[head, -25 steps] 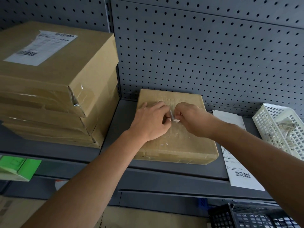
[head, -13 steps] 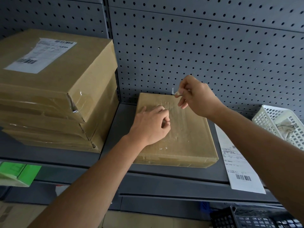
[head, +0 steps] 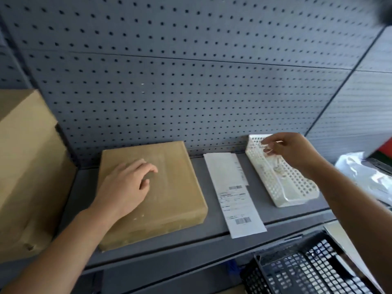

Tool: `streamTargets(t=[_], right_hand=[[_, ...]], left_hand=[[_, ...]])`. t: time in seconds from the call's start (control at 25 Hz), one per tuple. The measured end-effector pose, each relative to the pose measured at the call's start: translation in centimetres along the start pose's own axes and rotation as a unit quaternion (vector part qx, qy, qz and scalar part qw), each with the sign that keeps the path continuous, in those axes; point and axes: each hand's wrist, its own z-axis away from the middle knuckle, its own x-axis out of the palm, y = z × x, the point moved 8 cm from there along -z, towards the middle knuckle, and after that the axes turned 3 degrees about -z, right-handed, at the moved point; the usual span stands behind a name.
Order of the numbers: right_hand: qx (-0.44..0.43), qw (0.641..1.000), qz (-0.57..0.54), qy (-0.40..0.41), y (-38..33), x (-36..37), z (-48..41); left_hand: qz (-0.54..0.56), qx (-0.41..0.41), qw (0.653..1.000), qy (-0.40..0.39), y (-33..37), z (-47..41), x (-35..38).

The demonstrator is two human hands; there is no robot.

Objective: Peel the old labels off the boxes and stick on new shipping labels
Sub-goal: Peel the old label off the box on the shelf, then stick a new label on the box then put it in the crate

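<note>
A flat brown box (head: 169, 187) lies on the grey shelf (head: 212, 240), its top bare except for small white flecks. My left hand (head: 127, 187) rests on its top, fingers loosely curled and holding nothing. My right hand (head: 290, 151) hovers over the far end of the white perforated basket (head: 297, 187), fingertips pinched together; the image is blurred there and a scrap of old label between them cannot be made out. A white strip of shipping labels (head: 235, 196) with barcodes lies between the box and the basket.
A stack of brown boxes (head: 27, 166) fills the shelf's left side. A black mesh crate (head: 307, 270) sits below the shelf at lower right. A clear plastic bag (head: 364, 172) lies at far right. Grey pegboard (head: 191, 81) forms the back wall.
My right hand carried the peeled scrap from above the box rightwards to over the white basket. The view swung right. My left hand stayed on the box and loosened its fingers.
</note>
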Motion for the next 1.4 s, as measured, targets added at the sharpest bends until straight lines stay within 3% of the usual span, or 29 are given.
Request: streamTargets(t=[0.12, 0.32, 0.6, 0.72, 1.12, 1.32, 1.4], right_hand=[[0.049, 0.998, 0.012, 0.041, 5.1, -5.0, 0.4], [0.087, 0.981, 0.131, 0.112, 10.5, -9.0, 0.0], [-0.011, 0.954, 0.295, 0.056, 11.3, -3.0, -4.1], [-0.002, 0.941, 0.338, -0.014, 12.4, 0.4, -5.2], [-0.017, 0.9, 0.421, -0.112, 14.9, 2.2, -5.4], [0.009, 0.897, 0.437, -0.073, 14.9, 0.2, -5.2], [0.004, 0.876, 0.477, -0.065, 15.0, 0.0, -4.9]], left_hand=[[0.033, 0.046, 0.998, -0.007, 4.0, -0.9, 1.0], [0.127, 0.08, 0.989, -0.011, 9.1, -2.3, 3.9], [0.098, 0.046, 0.994, -0.003, 9.8, -3.3, 4.4], [0.098, 0.035, 0.995, 0.001, 9.7, -3.3, 4.5], [0.118, 0.01, 0.993, -0.006, 10.0, -2.6, 4.4], [0.112, -0.002, 0.993, 0.026, 9.1, -1.9, 2.3], [0.099, -0.008, 0.994, 0.037, 8.5, -1.2, 1.2]])
